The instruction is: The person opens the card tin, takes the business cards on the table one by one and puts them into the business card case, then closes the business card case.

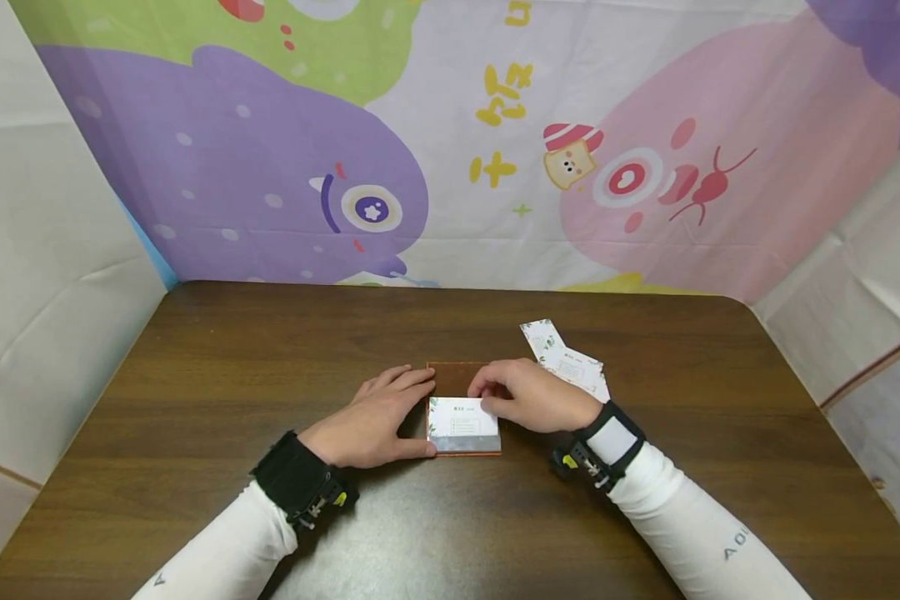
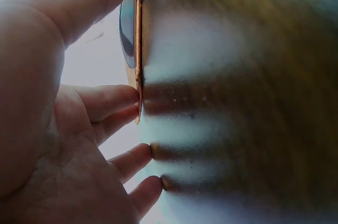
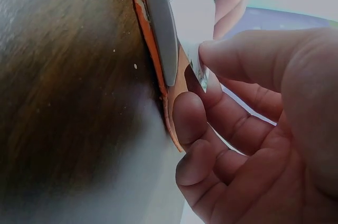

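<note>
An orange-brown card holder (image 1: 453, 380) is laid on the dark wood-grain tabletop (image 1: 157, 433), between the two hands. Its lower part is crossed by a grey band (image 1: 465, 445), behind which the lower edge of a white card (image 1: 459, 414) is seated. The card is printed with green leaves and small lettering, too fine to be read.

By the right hand (image 1: 528, 396) the card is pinched at its upper right corner, between thumb and fingers; in the right wrist view this corner is seen lifted and tilted away from the holder. The remaining fingers are loosely bent, close to the holder's far edge.

The left hand (image 1: 371, 425) is spread, fingers extended and nothing grasped. The holder's left side is touched by its thumb near the lower corner and by fingertips near the upper one; two other fingertips are rested on the tabletop.

Beyond the right hand, two loose cards (image 1: 573, 368) are laid at differing angles, one partly hidden by the hand.

Black wristbands (image 1: 288, 473) are worn over white sleeves (image 1: 225, 542). The far side is closed by a backdrop (image 1: 480, 250) printed with cartoon creatures, purple and pink among them.
</note>
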`<action>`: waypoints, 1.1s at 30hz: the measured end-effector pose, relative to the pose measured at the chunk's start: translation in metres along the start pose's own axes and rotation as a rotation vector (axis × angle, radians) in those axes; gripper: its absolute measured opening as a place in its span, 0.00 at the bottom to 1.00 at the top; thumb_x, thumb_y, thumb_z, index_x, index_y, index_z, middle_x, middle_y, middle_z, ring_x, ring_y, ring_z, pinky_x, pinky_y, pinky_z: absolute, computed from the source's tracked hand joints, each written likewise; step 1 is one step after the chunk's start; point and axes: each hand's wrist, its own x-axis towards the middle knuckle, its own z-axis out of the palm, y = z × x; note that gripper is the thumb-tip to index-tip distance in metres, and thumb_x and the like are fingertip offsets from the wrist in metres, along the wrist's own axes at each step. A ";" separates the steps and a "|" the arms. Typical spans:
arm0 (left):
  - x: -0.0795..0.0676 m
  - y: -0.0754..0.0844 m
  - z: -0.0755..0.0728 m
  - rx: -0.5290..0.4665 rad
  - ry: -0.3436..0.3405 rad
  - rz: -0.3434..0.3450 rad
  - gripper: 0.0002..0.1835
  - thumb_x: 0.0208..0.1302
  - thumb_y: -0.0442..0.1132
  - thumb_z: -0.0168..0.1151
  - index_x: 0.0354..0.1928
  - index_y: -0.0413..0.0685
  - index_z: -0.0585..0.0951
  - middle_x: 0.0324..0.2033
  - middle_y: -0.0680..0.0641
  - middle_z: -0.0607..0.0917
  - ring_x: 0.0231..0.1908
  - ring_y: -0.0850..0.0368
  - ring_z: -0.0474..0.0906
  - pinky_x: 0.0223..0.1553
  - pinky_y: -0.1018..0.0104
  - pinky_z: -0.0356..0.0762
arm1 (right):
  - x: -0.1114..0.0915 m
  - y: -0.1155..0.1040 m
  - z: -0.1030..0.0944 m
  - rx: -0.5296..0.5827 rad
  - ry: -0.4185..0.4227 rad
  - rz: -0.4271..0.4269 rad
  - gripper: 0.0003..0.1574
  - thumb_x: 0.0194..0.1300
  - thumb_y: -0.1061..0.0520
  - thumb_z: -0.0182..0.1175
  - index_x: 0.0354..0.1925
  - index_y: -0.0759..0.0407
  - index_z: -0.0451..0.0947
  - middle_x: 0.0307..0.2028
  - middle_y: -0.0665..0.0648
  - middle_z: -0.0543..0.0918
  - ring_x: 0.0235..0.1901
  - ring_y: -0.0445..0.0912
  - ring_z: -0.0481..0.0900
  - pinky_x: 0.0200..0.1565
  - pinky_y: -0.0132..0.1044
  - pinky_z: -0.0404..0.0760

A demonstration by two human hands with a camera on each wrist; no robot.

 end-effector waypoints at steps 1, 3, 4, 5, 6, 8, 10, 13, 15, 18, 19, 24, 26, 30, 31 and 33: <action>0.000 0.000 0.000 0.000 0.000 0.000 0.48 0.69 0.60 0.71 0.81 0.40 0.65 0.81 0.42 0.62 0.81 0.35 0.50 0.74 0.30 0.54 | 0.000 0.000 0.000 0.000 -0.001 -0.002 0.09 0.75 0.62 0.64 0.49 0.52 0.87 0.37 0.43 0.83 0.37 0.39 0.79 0.43 0.37 0.81; 0.000 0.000 0.000 0.001 0.000 0.001 0.48 0.69 0.60 0.71 0.81 0.40 0.66 0.81 0.42 0.62 0.81 0.35 0.50 0.74 0.30 0.54 | 0.000 0.000 0.000 -0.001 -0.003 -0.006 0.09 0.76 0.61 0.64 0.49 0.52 0.86 0.37 0.43 0.83 0.36 0.39 0.78 0.42 0.37 0.81; 0.000 0.000 0.000 0.002 0.000 0.001 0.48 0.69 0.60 0.71 0.80 0.39 0.66 0.81 0.42 0.62 0.80 0.35 0.50 0.74 0.30 0.54 | -0.001 0.000 0.001 -0.001 -0.004 -0.008 0.08 0.76 0.62 0.64 0.49 0.52 0.86 0.37 0.44 0.83 0.36 0.40 0.78 0.41 0.37 0.80; 0.000 0.000 0.000 0.003 0.001 0.001 0.48 0.69 0.60 0.71 0.80 0.39 0.66 0.81 0.42 0.62 0.80 0.35 0.50 0.74 0.30 0.54 | -0.001 0.001 0.001 -0.002 -0.005 -0.011 0.08 0.76 0.61 0.64 0.49 0.52 0.86 0.37 0.44 0.83 0.36 0.40 0.78 0.41 0.37 0.80; 0.000 0.000 -0.001 0.003 0.001 0.000 0.49 0.69 0.60 0.71 0.80 0.39 0.66 0.81 0.42 0.62 0.80 0.35 0.50 0.74 0.30 0.54 | -0.001 0.001 0.001 -0.003 -0.006 -0.015 0.08 0.76 0.62 0.64 0.49 0.52 0.86 0.38 0.44 0.83 0.36 0.40 0.78 0.41 0.37 0.80; 0.000 0.000 -0.001 0.004 0.002 0.000 0.49 0.69 0.61 0.71 0.80 0.39 0.66 0.81 0.42 0.62 0.80 0.35 0.50 0.74 0.30 0.54 | -0.001 0.001 0.002 -0.005 -0.008 -0.021 0.08 0.76 0.62 0.64 0.48 0.51 0.87 0.38 0.44 0.83 0.36 0.40 0.78 0.40 0.37 0.80; 0.000 0.001 -0.001 0.003 0.001 -0.001 0.49 0.69 0.61 0.71 0.81 0.39 0.65 0.81 0.42 0.62 0.80 0.35 0.50 0.74 0.30 0.54 | -0.002 0.001 0.002 -0.007 -0.011 -0.026 0.08 0.76 0.61 0.64 0.48 0.51 0.87 0.39 0.44 0.83 0.37 0.40 0.78 0.41 0.37 0.80; 0.000 0.001 -0.001 0.002 -0.002 -0.001 0.49 0.69 0.61 0.71 0.81 0.39 0.65 0.81 0.42 0.62 0.81 0.35 0.50 0.74 0.30 0.54 | -0.002 0.000 0.003 -0.011 -0.013 -0.031 0.08 0.76 0.61 0.64 0.48 0.51 0.87 0.40 0.45 0.84 0.37 0.40 0.78 0.42 0.37 0.80; -0.001 0.001 -0.001 0.002 -0.002 0.000 0.48 0.69 0.60 0.71 0.81 0.39 0.65 0.81 0.42 0.62 0.80 0.35 0.50 0.74 0.30 0.54 | -0.002 0.000 0.004 -0.013 -0.015 -0.033 0.08 0.76 0.61 0.64 0.48 0.51 0.87 0.40 0.45 0.84 0.38 0.40 0.78 0.42 0.38 0.80; -0.001 0.001 -0.001 0.004 -0.001 0.004 0.48 0.69 0.60 0.71 0.80 0.39 0.65 0.81 0.42 0.62 0.80 0.35 0.50 0.74 0.30 0.55 | -0.003 0.001 0.004 -0.016 -0.017 -0.034 0.08 0.77 0.60 0.64 0.49 0.50 0.87 0.40 0.46 0.84 0.38 0.40 0.78 0.42 0.38 0.80; -0.001 0.001 -0.001 0.004 0.000 0.004 0.48 0.69 0.60 0.71 0.80 0.39 0.66 0.81 0.41 0.62 0.80 0.35 0.50 0.74 0.30 0.55 | -0.003 0.001 0.004 -0.016 -0.018 -0.035 0.08 0.77 0.60 0.64 0.49 0.50 0.87 0.40 0.46 0.84 0.38 0.40 0.78 0.42 0.38 0.80; -0.001 0.001 -0.001 0.009 0.005 0.009 0.48 0.69 0.60 0.71 0.80 0.38 0.66 0.80 0.41 0.62 0.80 0.34 0.51 0.73 0.30 0.55 | -0.003 0.001 0.006 -0.020 -0.013 -0.050 0.09 0.76 0.61 0.64 0.48 0.50 0.87 0.40 0.45 0.83 0.38 0.40 0.78 0.43 0.38 0.80; -0.001 0.001 0.000 0.010 0.007 0.009 0.48 0.69 0.60 0.71 0.80 0.38 0.66 0.80 0.41 0.62 0.80 0.34 0.51 0.73 0.30 0.55 | -0.004 0.002 0.007 -0.023 -0.010 -0.058 0.09 0.75 0.62 0.64 0.47 0.49 0.88 0.40 0.44 0.83 0.38 0.40 0.78 0.43 0.38 0.80; -0.001 0.001 0.000 0.010 0.006 0.007 0.48 0.69 0.60 0.71 0.80 0.38 0.66 0.80 0.41 0.62 0.80 0.35 0.51 0.73 0.30 0.54 | -0.004 0.002 0.008 -0.029 -0.004 -0.069 0.10 0.75 0.63 0.64 0.46 0.49 0.88 0.40 0.43 0.83 0.38 0.39 0.78 0.42 0.37 0.80; -0.001 0.001 0.000 0.010 0.006 0.007 0.48 0.69 0.60 0.71 0.80 0.38 0.66 0.80 0.41 0.62 0.80 0.35 0.51 0.73 0.30 0.54 | -0.004 0.002 0.008 -0.029 -0.003 -0.068 0.10 0.75 0.63 0.64 0.47 0.49 0.88 0.40 0.43 0.82 0.38 0.39 0.78 0.42 0.37 0.80; -0.001 0.001 0.000 0.010 0.005 0.007 0.48 0.69 0.60 0.71 0.80 0.38 0.66 0.80 0.41 0.62 0.80 0.35 0.51 0.73 0.30 0.54 | -0.005 0.002 0.008 -0.030 0.001 -0.067 0.10 0.75 0.63 0.64 0.47 0.49 0.88 0.40 0.43 0.82 0.38 0.39 0.78 0.43 0.37 0.80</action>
